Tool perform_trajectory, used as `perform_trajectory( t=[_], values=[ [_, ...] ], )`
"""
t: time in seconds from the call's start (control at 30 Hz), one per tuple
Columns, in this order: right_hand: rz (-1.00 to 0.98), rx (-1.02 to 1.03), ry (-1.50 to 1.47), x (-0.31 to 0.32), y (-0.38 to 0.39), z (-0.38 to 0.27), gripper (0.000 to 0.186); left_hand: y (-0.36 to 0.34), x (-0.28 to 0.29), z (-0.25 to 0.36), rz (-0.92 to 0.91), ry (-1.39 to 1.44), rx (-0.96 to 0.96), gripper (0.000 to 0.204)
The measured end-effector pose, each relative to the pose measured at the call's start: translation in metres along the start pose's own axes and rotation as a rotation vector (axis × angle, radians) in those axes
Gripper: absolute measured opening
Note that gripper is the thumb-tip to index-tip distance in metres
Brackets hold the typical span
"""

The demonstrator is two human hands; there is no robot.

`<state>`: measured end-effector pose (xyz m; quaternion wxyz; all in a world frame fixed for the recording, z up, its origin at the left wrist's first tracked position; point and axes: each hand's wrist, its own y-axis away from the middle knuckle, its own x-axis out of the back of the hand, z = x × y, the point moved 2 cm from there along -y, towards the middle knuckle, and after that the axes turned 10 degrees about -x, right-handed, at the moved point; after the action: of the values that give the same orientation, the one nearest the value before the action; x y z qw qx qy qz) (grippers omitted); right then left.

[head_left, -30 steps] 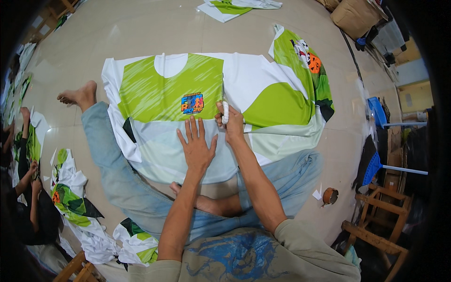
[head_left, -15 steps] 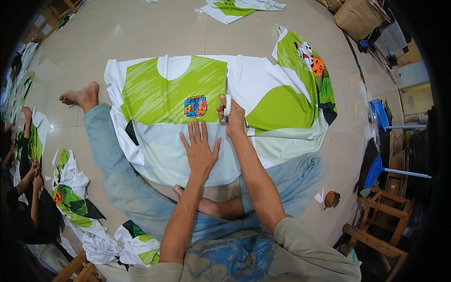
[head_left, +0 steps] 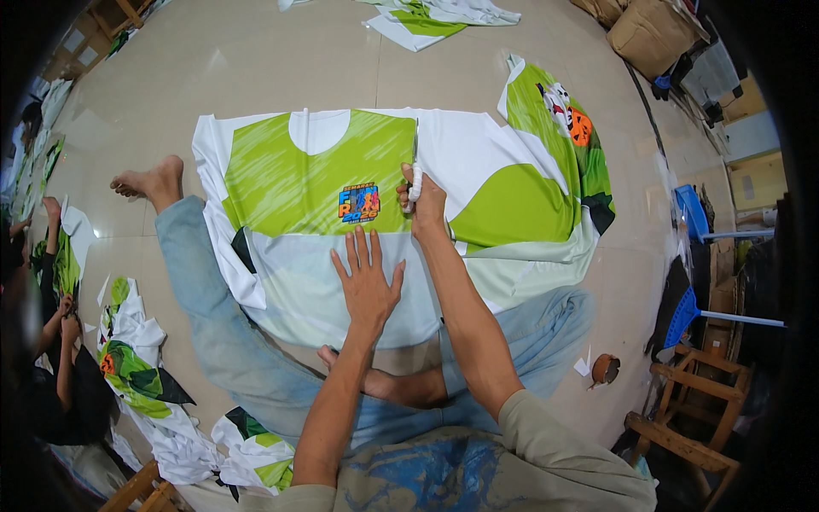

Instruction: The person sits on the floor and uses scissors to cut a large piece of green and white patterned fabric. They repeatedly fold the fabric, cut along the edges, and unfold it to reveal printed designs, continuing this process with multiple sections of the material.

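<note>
Printed fabric (head_left: 281,188), white and lime green with a neckline shape and a small colourful print, lies spread over the floor and against my legs. My left hand (head_left: 370,286) rests flat on its pale lower part, fingers spread, just below the print. In my right hand (head_left: 426,200) is a pair of scissors (head_left: 415,175) with white-wrapped handles. Their blades point away from me along the right edge of the green panel. To the right of that edge the cloth is white and green, partly bunched, with a pumpkin figure on its far right part.
Cut cloth pieces (head_left: 136,350) lie in a heap at the left, near another person's arms (head_left: 64,350). More cloth (head_left: 426,26) lies at the far side. On the right are a brown tape roll (head_left: 605,369), a wooden stool (head_left: 699,384), blue dustpans (head_left: 685,316) and a brown bag (head_left: 655,36).
The scissors and my right hand have moved slightly away from me along the green panel's edge. My left hand stays flat on the fabric. The whole view has shifted a little.
</note>
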<state>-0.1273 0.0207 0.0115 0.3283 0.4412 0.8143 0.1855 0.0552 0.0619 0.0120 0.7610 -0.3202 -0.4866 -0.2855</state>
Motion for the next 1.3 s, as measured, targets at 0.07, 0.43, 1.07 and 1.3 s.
perform_trajectory(
  t=[0.07,0.43,1.07,1.3],
  values=[
    [0.007,0.018,0.026,-0.002,-0.004,0.004,0.035,0.0,0.0,0.001,-0.018,0.002,0.005,0.075],
    [0.018,-0.02,-0.034,-0.005,-0.015,-0.016,0.027,0.0,0.0,-0.001,-0.018,0.002,0.0,0.075],
    [-0.223,-0.083,0.108,0.008,-0.131,-0.099,0.022,0.001,-0.002,0.002,0.036,-0.056,-0.026,0.073],
    [-0.17,0.077,0.728,0.049,-0.035,-0.094,0.031,0.015,0.031,-0.046,0.12,-0.234,0.522,0.104]
  ],
)
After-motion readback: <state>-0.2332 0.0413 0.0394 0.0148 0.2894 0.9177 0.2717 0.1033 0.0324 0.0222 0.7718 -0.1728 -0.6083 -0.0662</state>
